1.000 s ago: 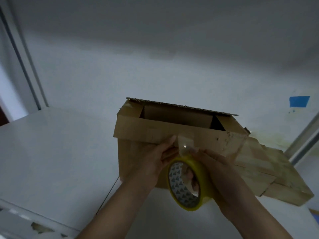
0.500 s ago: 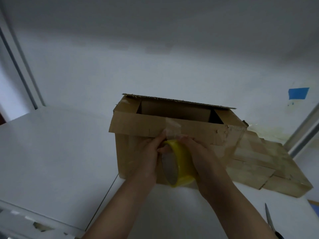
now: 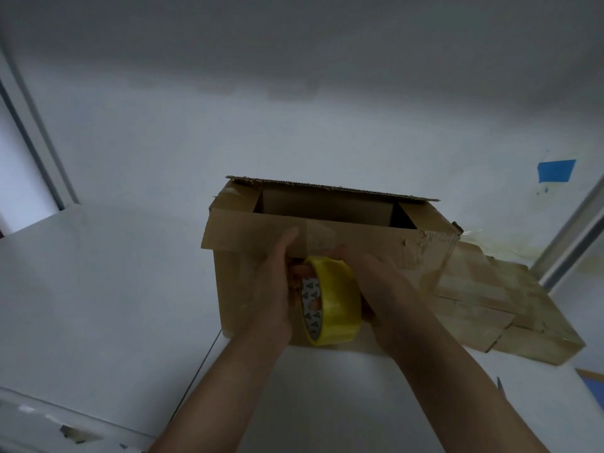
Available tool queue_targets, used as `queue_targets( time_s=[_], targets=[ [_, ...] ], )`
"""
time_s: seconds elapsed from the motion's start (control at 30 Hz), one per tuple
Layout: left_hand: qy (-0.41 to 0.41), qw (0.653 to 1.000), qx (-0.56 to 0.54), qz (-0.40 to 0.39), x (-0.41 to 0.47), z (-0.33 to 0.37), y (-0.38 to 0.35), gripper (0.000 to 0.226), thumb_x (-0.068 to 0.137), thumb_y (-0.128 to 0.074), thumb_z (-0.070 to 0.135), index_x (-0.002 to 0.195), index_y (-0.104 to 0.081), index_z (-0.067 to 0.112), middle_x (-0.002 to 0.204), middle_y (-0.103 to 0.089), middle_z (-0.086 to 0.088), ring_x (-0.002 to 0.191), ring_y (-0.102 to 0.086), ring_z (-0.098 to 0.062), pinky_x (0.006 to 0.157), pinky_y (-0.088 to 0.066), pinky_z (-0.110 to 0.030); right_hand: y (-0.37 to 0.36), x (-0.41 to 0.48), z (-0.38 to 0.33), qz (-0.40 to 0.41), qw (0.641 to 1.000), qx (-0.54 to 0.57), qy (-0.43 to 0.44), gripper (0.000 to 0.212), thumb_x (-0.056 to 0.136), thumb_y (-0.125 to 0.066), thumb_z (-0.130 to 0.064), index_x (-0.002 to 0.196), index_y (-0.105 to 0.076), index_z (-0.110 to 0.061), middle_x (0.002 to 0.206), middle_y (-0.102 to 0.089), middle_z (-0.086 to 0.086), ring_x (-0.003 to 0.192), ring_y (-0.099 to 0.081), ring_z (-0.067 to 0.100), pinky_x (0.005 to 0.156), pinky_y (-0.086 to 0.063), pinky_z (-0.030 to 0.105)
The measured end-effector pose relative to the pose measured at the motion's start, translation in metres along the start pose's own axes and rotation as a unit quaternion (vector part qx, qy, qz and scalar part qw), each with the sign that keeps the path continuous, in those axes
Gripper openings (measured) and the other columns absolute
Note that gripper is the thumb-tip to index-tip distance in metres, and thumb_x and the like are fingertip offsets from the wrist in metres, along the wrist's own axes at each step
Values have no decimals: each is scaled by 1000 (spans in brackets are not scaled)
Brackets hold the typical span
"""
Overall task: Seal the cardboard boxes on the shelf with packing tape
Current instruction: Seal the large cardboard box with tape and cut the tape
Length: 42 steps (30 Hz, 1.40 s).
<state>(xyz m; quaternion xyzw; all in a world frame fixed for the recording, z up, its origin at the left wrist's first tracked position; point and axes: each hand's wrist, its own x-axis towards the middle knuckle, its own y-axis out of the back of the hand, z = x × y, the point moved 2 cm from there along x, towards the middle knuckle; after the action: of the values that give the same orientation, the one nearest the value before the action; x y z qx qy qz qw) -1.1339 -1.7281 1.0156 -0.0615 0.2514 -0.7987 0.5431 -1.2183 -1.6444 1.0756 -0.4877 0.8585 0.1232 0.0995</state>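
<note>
Fingers (image 3: 295, 273) of the left hand (image 3: 271, 299): curled in at the open side of the roll of packing tape (image 3: 338, 299), thumb laid straight up against the front flap (image 3: 248, 233). Fingers of the right hand (image 3: 382, 289): wrapped round the roll's far side and gripping it. Roll: yellow, on edge between both hands, just in front of the near wall of the cardboard box (image 3: 421, 256). A glossy tape strip (image 3: 322, 238) lies stuck on the flap above it. Box: on the white shelf (image 3: 98, 289), top open, rear flap raised, flattened cardboard (image 3: 490, 299) beside it. Handling, by judgement: the roll is light, rigid at the core and slick on the outer face, so best held through the core. The flaps are thin, creased and torn at the right corner, and likely to buckle, so press near the fold.
</note>
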Motion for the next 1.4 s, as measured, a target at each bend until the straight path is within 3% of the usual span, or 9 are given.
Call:
queue_targets(
  time_s=[0.1,0.2,0.37,0.57,0.73,0.87,1.03,1.2,1.4],
  targets=[
    [13,998,55,-25,0,2,-5,89,36,-76,84,87,-75,11,83,-72,-8,77,-70,-23,75,-55,-38,-1,2,2,-4,1000,1,-15,47,85,-65,-47,122,-57,-19,111,-60,8,98,-60,28,90,-52,46],
    [20,998,43,-32,0,3,-6,67,59,-81,65,93,-73,8,82,-69,-9,62,-68,-17,57,-54,-27,0,2,2,-13,1000,0,-17,44,86,-65,-46,119,-58,-17,105,-62,8,91,-62,25,83,-55,43],
    [85,994,10,-66,1,4,-8,74,59,-90,42,114,-68,-2,104,-64,-18,89,-63,-33,83,-55,-44,0,-1,0,-44,999,17,-3,22,90,-62,-36,100,-64,-16,78,-69,3,62,-69,17,63,-53,33],
    [87,993,31,-73,8,2,-5,70,50,-95,47,106,-75,10,110,-72,-13,98,-71,-33,98,-51,-57,-4,-1,0,-48,999,12,-4,30,89,-61,-35,110,-63,-13,96,-71,13,87,-69,29,81,-58,44],
    [63,996,20,-56,2,11,-6,61,55,-95,39,106,-75,12,102,-74,-11,98,-71,-33,96,-51,-60,-5,-6,5,-57,997,56,6,27,88,-64,-28,110,-62,-13,100,-67,11,78,-70,25,66,-58,37],
    [70,996,43,-29,-4,20,-11,13,73,-85,27,68,-79,16,74,-76,-6,76,-73,-27,89,-57,-50,-9,-9,13,-70,991,114,-14,37,86,-68,-28,119,-60,-15,105,-70,13,89,-71,30,76,-60,46],
    [70,995,47,-46,-9,23,-13,30,82,-79,26,56,-74,12,71,-71,-11,71,-63,-29,81,-57,-46,-9,-12,17,-79,985,156,8,20,88,-67,-29,106,-66,-20,89,-74,7,68,-73,21,54,-57,31],
    [88,990,58,-95,-14,23,-18,50,93,-66,26,44,-72,20,62,-71,-2,59,-69,-18,72,-57,-35,-9,-16,20,-80,983,166,6,50,85,-72,-29,131,-55,-19,106,-71,12,84,-73,28,60,-60,39],
    [38,997,73,5,-9,32,-20,26,81,-79,29,97,-68,11,93,-73,-5,82,-71,-17,75,-59,-31,-4,-21,24,-112,978,173,4,27,88,-68,-21,112,-64,-9,93,-75,14,77,-74,28,59,-60,38]
  ],
)
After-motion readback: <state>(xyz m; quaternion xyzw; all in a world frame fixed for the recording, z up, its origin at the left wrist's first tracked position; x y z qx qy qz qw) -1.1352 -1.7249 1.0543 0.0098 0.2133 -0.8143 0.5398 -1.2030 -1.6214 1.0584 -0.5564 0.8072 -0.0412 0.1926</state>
